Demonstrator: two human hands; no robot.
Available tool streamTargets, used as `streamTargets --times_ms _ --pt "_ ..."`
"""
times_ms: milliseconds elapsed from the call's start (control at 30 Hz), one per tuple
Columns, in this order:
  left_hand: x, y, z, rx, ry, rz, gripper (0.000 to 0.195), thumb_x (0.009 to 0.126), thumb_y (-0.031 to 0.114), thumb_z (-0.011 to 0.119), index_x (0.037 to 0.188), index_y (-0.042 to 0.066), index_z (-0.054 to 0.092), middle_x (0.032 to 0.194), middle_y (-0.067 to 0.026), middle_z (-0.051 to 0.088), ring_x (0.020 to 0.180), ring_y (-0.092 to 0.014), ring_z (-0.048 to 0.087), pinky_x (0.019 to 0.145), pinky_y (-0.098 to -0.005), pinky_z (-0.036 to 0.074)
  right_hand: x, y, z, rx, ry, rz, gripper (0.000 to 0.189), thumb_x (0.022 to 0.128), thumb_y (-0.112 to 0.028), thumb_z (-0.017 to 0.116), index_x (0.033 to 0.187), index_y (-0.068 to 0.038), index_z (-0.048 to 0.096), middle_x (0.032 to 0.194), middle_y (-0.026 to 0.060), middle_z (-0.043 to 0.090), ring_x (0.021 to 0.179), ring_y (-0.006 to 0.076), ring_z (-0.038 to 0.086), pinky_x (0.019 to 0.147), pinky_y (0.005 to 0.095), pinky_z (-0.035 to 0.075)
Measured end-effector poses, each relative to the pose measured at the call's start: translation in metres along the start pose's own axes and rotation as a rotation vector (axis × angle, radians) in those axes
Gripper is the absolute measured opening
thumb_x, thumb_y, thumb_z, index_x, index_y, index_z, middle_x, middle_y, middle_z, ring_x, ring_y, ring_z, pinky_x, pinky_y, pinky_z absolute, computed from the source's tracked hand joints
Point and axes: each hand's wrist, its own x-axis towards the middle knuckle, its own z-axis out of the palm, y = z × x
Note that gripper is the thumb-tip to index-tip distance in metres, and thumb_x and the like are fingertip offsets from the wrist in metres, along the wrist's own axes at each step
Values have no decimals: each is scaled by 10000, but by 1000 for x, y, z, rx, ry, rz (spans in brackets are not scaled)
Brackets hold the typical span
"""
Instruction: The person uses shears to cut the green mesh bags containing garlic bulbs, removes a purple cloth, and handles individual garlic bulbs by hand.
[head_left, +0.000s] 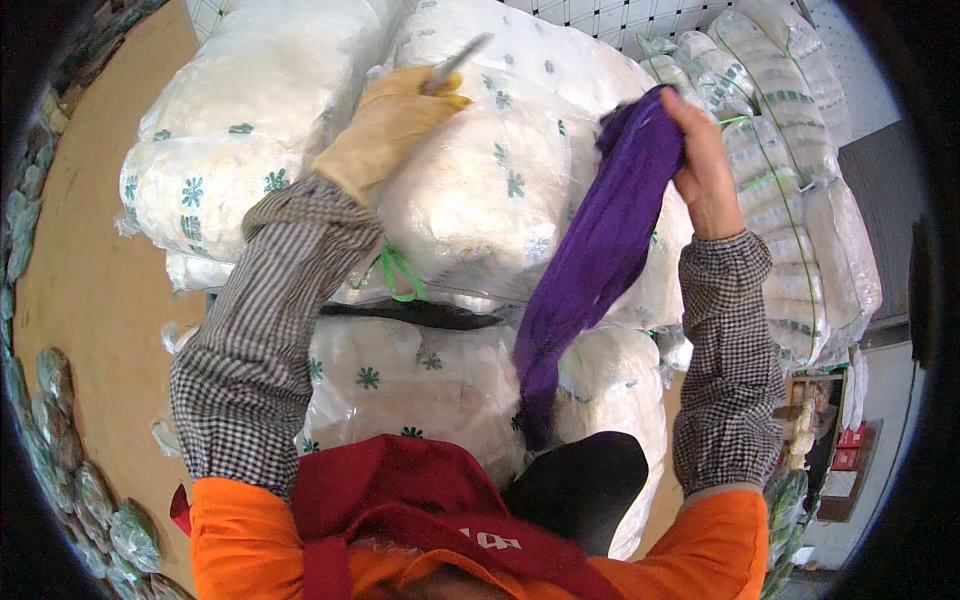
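Note:
My left hand (401, 120), in a yellowish work glove, grips a knife-like tool with a narrow grey blade (466, 58); its handle is hidden in the fist. Beneath that hand bulges a large clear plastic bag (472, 202) with green printed marks and pale contents. My right hand (705, 161) is bare and pinches the upper end of a purple cloth (607, 225). The cloth hangs in a long fold down towards my lap, across the bags. A green tie (397, 274) sits at the near edge of the middle bag, just above a dark strip (420, 313).
Another packed bag (240, 150) lies to the left, and one more (375, 375) is against my red apron (405, 480). Stacked clear packs bound with green cord (780, 187) rise at the right. Several wrapped bundles (135, 532) line the brown floor (97, 247) at the left.

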Motion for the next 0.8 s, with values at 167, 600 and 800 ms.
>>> streamTargets --times_ms 167,600,800 --pt "38 2 20 691 -142 136 227 806 202 553 969 54 611 990 -189 582 924 -333 552 799 -380 429 -11 17 37 120 -76 -262 154 852 -88 546 993 -34 576 855 40 620 719 116 587 658 237 477" --pt "81 -23 -12 220 -221 -103 278 761 245 648 919 15 641 733 -146 633 613 -222 606 560 -342 484 -46 82 147 -966 -984 -901 345 800 -149 592 1134 -78 539 1164 85 535 1187 330 395 976 405 268" --pt "75 -14 -5 304 -212 -66 268 790 244 624 883 -7 631 691 -138 613 550 -209 586 516 -328 471 -43 86 64 -1061 -685 -913 370 788 -197 584 1129 -56 549 1213 116 516 1166 294 446 989 414 342"
